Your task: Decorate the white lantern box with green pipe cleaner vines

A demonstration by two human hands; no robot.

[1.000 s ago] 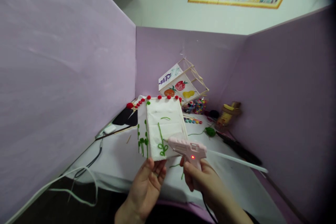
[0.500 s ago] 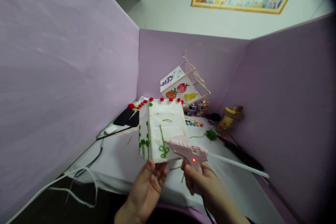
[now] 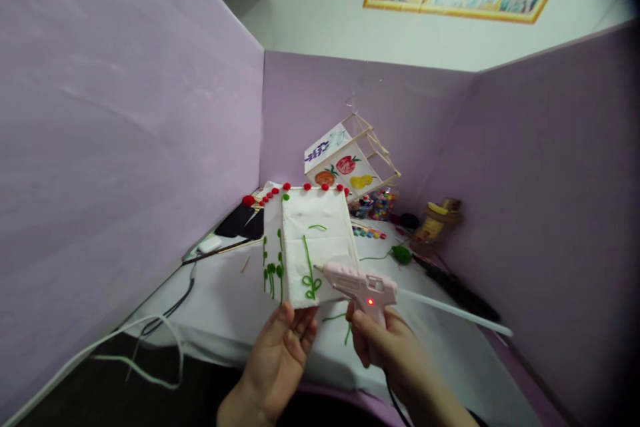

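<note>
A white box-like piece [image 3: 325, 213] stands tilted above the table, with red pom-poms along its top edge and green yarn stems and leaves on two faces. My left hand [image 3: 281, 357] holds its lower edge, thumb in front and fingers underneath. In my right hand [image 3: 383, 340] is a pink glue gun [image 3: 361, 285] with a red light lit and a long white glue stick out of its back. The gun's tip is at the green yarn stem [image 3: 309, 260] on the front face. A short green strand lies higher on that face.
A stick frame with fruit paintings [image 3: 345, 163] leans at the back. Green yarn [image 3: 401, 254], a yellow-lidded jar [image 3: 433, 223] and a dark object are right. A black item [image 3: 234, 220] and white cable [image 3: 173, 347] are left. Purple panels [image 3: 320, 93] surround the table [image 3: 220, 307].
The view has shifted very slightly. Both hands, the white piece and the glue gun keep nearly the same positions relative to each other.
</note>
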